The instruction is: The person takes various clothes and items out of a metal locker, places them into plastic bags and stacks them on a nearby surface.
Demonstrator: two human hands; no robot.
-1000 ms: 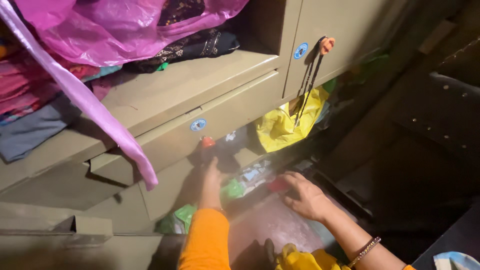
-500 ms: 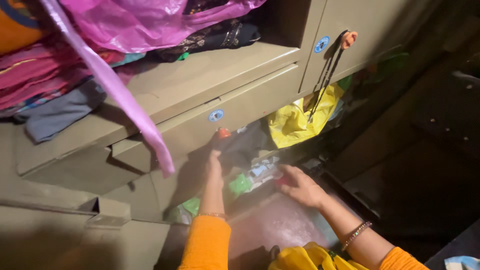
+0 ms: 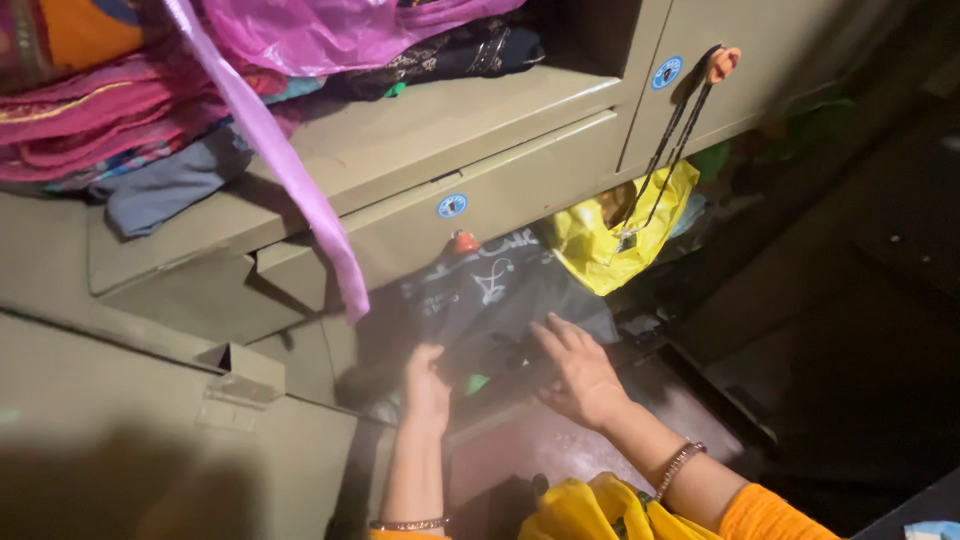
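head view: both hands are down in the lowest compartment of an olive metal cupboard, under a closed drawer with a round blue lock plate. the left hand is closed on the left near edge of a black plastic bag; whether the fingers grip fully i cannot tell, as they curl out of sight. the right hand lies palm down, fingers spread and pointing far-left, pressed on the bag's near right part. the hands are apart, the bag between them.

the bag is soft, crumpled and glossy, with pale markings on its face. its long axis runs roughly left to right across the compartment, tilted up toward the far right; its far edge sits under the drawer front.

just right of it lies a crinkled yellow plastic bag — thin and shiny. a bunch of keys on a dark cord hangs before the yellow bag from a lock on the right-hand door. on the upper shelf, folded cloth in pink and blue, and a pink plastic sheet — one strip hangs down over the drawer.
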